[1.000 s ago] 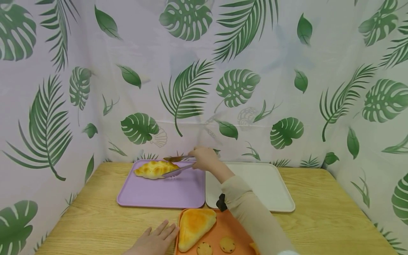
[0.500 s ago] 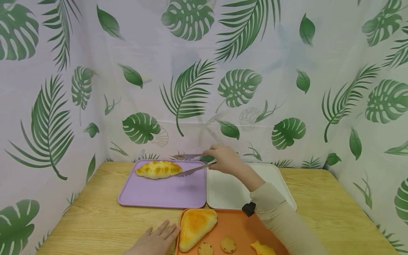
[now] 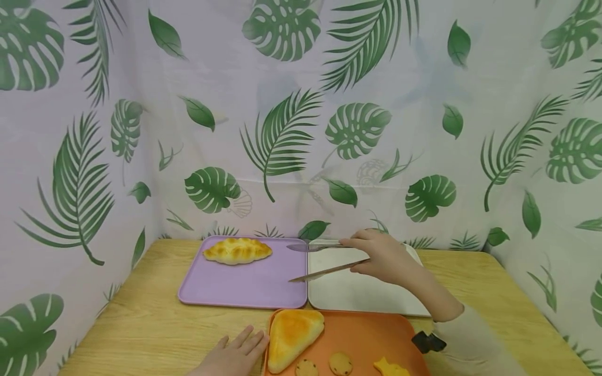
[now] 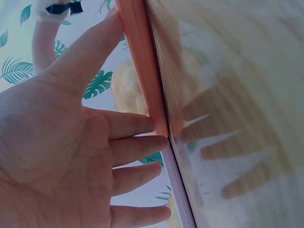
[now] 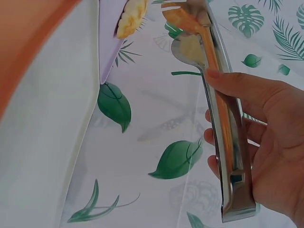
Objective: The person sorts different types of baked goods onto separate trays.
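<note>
My right hand grips a pair of metal tongs over the white tray. The tongs' two arms stand apart with nothing between them, their tips over the right edge of the purple tray. A golden braided bread lies at the back left of that purple tray. My left hand rests flat with spread fingers at the left edge of the orange tray. In the left wrist view its fingertips meet the orange rim. Beside it, a triangular bread lies on the orange tray.
Two round cookies and a yellow fish-shaped piece lie on the orange tray, partly cut by the frame's bottom. All trays sit on a wooden table. A leaf-patterned curtain encloses the back and sides.
My right hand has drawn the tongs rightward, away from the braided bread, which stays on the purple tray. The tongs' tips have left the bread's sides. My left hand stays in place.
</note>
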Motion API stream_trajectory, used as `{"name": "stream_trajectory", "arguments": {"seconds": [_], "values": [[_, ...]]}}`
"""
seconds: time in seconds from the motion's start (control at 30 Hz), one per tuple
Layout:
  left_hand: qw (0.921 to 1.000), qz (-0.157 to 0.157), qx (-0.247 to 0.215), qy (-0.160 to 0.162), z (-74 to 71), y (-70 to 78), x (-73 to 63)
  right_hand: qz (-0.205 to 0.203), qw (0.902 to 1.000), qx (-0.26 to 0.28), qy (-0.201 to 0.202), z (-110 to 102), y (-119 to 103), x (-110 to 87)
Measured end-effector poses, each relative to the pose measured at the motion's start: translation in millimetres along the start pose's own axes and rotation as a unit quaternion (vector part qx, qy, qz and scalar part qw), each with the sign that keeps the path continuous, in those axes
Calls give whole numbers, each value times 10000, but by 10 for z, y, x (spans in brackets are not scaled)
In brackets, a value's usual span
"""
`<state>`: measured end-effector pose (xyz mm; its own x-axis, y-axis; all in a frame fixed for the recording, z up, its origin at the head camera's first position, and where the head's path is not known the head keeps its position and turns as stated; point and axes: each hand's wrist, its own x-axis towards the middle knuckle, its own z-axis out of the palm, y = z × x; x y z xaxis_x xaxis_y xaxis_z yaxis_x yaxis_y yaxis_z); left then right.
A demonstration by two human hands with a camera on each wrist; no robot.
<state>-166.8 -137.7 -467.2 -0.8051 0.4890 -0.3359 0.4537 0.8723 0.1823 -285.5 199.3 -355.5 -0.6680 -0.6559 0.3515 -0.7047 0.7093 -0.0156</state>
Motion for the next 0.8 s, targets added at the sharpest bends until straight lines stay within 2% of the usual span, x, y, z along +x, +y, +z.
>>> {"name": "stream_trajectory", "arguments": {"seconds": [0.13, 0.27, 0.43, 0.63, 0.8], "values": [[10000, 21, 12, 46, -12, -3, -6, -49, 9999, -17, 104, -47, -16, -228], [9999, 62, -13, 81, -50, 3, -34, 83, 10000, -35, -3, -74, -67, -435], [10000, 59, -11, 69, -62, 13, -50, 45, 9999, 54, -131, -72, -116, -638], [10000, 51, -24, 42, -34, 10, -43, -41, 9992, 78, -391, -41, -166, -768], [10000, 43, -83, 4, -31, 14, -45, -172, 9982, 43, -573, -2, -210, -781]]}}
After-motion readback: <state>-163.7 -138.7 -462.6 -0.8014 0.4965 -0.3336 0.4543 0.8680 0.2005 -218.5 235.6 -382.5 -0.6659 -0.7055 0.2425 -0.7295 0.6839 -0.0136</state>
